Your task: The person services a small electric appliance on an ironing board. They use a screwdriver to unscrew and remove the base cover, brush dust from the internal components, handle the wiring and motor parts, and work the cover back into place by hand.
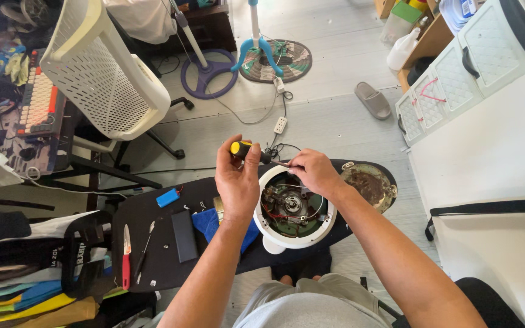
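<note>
1. The left hand [237, 182] is closed around the yellow-and-black handle of a screwdriver [249, 150], thumb and fingers wrapped on it; the shaft runs out to the right from that grip.
2. The right hand [312, 171] pinches together at the far end of the shaft, fingertips [291, 163] closed on the tip; what else they hold, if anything, is too small to tell.
3. Directly beneath both grips, just toward the person, lies the round white appliance housing [273, 234], its rim touching the underside of the right hand's fingers.
4. The housing is a shallow white bowl shape, open side up, resting on a dark work board [153, 255] across the person's lap.
5. Inside the housing: a greenish circular plate, a metal hub at the centre, red and dark wires looped around it.
6. To the right of the right hand's grip, beyond the wrist, sits a rusty round metal plate [369, 184] on the board's edge.
7. Left of the left hand's grip lie a small blue battery pack [168, 197], a flat black rectangular block [184, 235], a red-handled knife [126, 258] and a thin tool [145, 250].
8. A blue cloth [209, 222] lies under the left wrist, touching the housing's left side.
</note>
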Motion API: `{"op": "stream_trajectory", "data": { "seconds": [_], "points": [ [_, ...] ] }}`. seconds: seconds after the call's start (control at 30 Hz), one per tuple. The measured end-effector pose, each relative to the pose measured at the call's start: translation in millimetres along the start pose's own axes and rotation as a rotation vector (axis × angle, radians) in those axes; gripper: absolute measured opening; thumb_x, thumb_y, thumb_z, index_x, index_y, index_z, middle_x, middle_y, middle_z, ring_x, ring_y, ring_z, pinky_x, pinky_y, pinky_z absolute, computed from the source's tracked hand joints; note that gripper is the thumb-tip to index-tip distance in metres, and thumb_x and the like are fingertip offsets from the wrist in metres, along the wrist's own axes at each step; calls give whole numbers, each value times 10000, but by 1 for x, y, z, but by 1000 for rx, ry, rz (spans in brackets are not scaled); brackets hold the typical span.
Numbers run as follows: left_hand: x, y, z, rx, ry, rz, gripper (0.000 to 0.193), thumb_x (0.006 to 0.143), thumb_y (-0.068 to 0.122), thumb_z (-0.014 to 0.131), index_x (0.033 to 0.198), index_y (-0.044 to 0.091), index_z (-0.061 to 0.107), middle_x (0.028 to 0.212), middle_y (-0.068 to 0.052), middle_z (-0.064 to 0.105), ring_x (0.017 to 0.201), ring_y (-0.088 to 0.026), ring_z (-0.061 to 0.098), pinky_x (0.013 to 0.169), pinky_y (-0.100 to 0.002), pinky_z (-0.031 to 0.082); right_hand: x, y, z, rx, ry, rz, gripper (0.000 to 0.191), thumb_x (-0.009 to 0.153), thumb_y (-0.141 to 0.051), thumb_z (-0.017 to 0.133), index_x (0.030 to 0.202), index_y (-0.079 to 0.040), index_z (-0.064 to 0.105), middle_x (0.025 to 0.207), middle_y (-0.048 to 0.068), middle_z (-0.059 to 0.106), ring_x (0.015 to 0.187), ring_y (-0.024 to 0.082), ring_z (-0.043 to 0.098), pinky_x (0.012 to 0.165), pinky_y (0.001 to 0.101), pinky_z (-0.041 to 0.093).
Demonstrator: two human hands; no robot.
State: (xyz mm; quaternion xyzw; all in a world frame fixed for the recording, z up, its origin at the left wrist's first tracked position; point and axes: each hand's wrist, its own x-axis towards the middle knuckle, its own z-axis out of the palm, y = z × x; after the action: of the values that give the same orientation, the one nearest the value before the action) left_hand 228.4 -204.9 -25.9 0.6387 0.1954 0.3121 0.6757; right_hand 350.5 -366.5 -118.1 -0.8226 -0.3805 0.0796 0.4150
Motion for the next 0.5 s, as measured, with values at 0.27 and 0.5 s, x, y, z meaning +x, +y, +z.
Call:
{"op": "stream_trajectory", "data": {
  "seconds": [0.27,0.5],
  "points": [
    [0,3,3,79,-18,37,403,1053,131,772,1399,15,600,1113,-45,757,1003,-78,683,904,-250,589,3,-1,0,25,-26,53,165,828,-128,860,978,-63,834,955,103,760,842,282,753,778,377,595],
    [1,5,2,121,-36,56,392,1044,115,781,1384,7,619,1129,-67,773,1014,-87,707,912,-264,618,5,0,-1,0,-30,-19,156,831,-128,858,967,-59,829,962,101,770,867,285,750,798,377,598]
  ]
}}
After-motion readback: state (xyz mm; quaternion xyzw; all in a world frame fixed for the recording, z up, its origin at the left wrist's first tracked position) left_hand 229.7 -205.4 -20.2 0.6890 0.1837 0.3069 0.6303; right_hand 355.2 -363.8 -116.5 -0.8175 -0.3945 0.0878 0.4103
